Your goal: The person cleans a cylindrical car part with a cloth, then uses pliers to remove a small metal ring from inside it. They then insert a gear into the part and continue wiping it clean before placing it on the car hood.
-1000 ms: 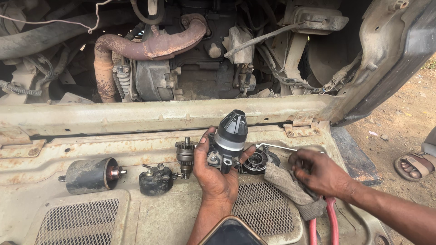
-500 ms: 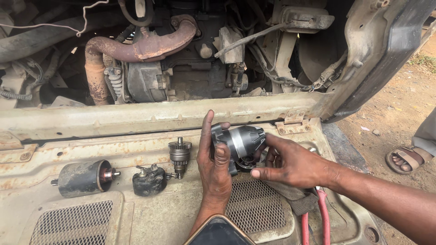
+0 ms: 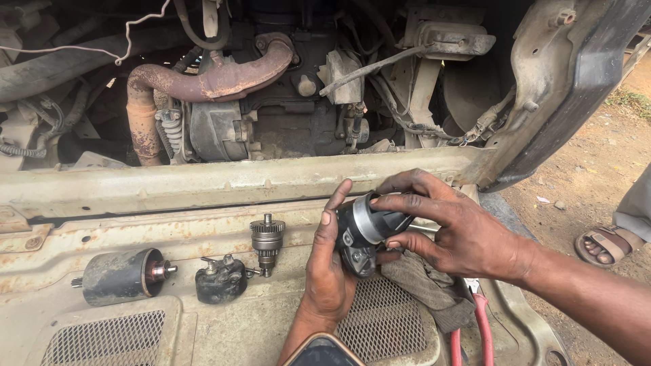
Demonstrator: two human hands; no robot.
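Observation:
A dark metal starter-motor housing (image 3: 364,230) lies on its side between both hands, above a dusty vehicle panel (image 3: 203,224). My left hand (image 3: 327,268) cups it from the left, thumb up along its rim. My right hand (image 3: 454,227) grips it from the right with fingers spread over its cone end. On the panel to the left stand a small pinion gear assembly (image 3: 266,242), a black end cap with terminals (image 3: 220,279) and a cylindrical solenoid (image 3: 122,274).
Behind the panel is an open engine bay with a rusty exhaust pipe (image 3: 203,81). A dirty rag (image 3: 424,285) and red-handled pliers (image 3: 478,332) lie under my right forearm. Another person's sandalled foot (image 3: 607,244) stands on the dirt at right. A mesh grille (image 3: 383,325) is below.
The housing was upright in my left hand; my right hand left the rag, took hold of it, and it now lies turned on its side between both hands.

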